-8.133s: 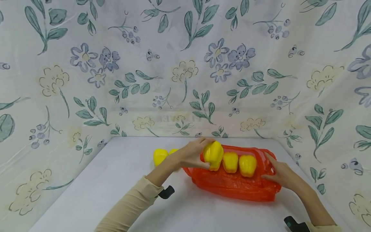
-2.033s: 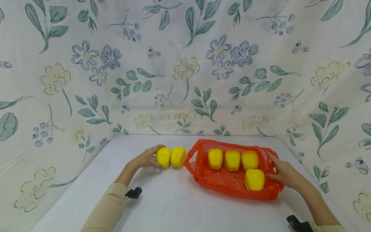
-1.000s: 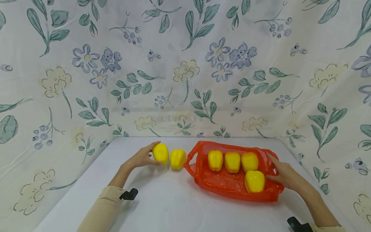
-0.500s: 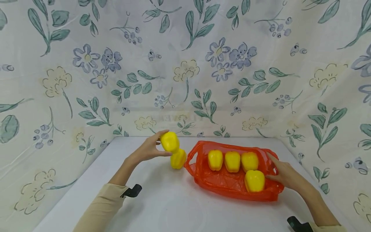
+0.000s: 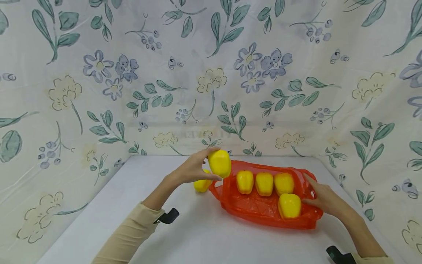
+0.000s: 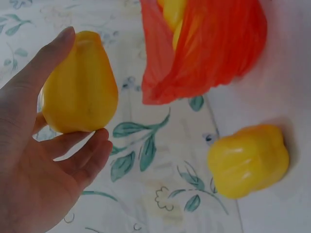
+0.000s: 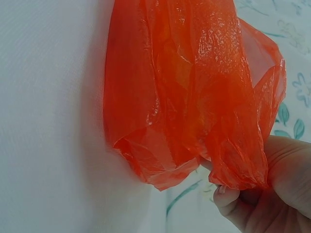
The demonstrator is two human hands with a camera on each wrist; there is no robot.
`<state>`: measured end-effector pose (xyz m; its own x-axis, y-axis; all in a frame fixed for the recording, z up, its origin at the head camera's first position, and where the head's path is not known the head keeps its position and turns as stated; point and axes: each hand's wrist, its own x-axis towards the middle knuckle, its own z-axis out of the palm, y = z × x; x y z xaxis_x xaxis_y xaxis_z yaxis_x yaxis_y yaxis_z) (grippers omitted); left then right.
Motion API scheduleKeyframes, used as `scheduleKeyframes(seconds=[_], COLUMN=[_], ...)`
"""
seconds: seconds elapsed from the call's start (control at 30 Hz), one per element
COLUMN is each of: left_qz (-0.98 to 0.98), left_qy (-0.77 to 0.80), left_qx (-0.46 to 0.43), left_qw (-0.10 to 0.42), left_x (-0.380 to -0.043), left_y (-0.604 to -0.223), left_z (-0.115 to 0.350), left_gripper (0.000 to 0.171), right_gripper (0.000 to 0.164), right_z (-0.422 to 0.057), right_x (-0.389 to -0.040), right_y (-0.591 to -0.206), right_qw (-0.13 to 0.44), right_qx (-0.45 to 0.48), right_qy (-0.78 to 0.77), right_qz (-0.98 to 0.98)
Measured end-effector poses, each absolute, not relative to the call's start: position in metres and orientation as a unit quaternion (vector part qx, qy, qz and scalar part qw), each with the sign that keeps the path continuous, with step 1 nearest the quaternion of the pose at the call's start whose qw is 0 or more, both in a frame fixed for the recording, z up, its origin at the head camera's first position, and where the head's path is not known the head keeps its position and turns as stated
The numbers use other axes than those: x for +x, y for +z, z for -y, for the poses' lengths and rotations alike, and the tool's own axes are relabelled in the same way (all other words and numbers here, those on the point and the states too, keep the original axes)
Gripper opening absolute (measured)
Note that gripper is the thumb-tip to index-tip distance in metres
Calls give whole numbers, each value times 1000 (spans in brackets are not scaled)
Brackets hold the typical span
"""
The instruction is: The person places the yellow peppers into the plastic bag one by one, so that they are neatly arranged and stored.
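My left hand (image 5: pixel 197 167) holds a yellow bell pepper (image 5: pixel 219 164) between thumb and fingers, raised above the table at the left end of the red plastic bag (image 5: pixel 250 214). In the left wrist view this bell pepper (image 6: pixel 80 87) is upright, with the thumb along its near side and fingertips at its lower end. Several yellow bell peppers lie in the bag, one of them (image 5: pixel 290 206) in front of the others. My right hand (image 5: pixel 324 198) grips the bag's right end; the right wrist view shows bunched red film (image 7: pixel 238 165) between thumb and fingers.
Another yellow bell pepper (image 5: pixel 202 185) sits on the white table (image 5: pixel 197 234) left of the bag, partly behind my left hand. A floral cloth (image 5: pixel 211 110) hangs behind the table and along both sides.
My left hand has lifted the bell pepper off the table and carried it right, past the other one, to the bag's left edge. More peppers lie in the bag than 8 seconds ago.
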<state>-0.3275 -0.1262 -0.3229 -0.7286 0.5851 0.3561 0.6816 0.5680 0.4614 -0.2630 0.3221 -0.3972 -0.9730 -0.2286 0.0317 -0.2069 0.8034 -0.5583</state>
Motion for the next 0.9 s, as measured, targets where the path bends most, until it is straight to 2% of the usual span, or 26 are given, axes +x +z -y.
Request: scheduleKeyframes(seconds=[0.37, 0.9], left_qz=[863, 878], left_qy=[-285, -255], left_qx=[-415, -401], left_qw=[44, -60], left_x=[-325, -316], left_y=[-336, -364], left_z=[73, 27], left_gripper=[93, 90], right_gripper=[100, 98], right_z=[-323, -321], right_x=[-264, -261], right_y=[-397, -396], right_qw=[22, 1], right_qx=[-111, -127], right_qy=[-291, -276], right_qz=[-950, -953])
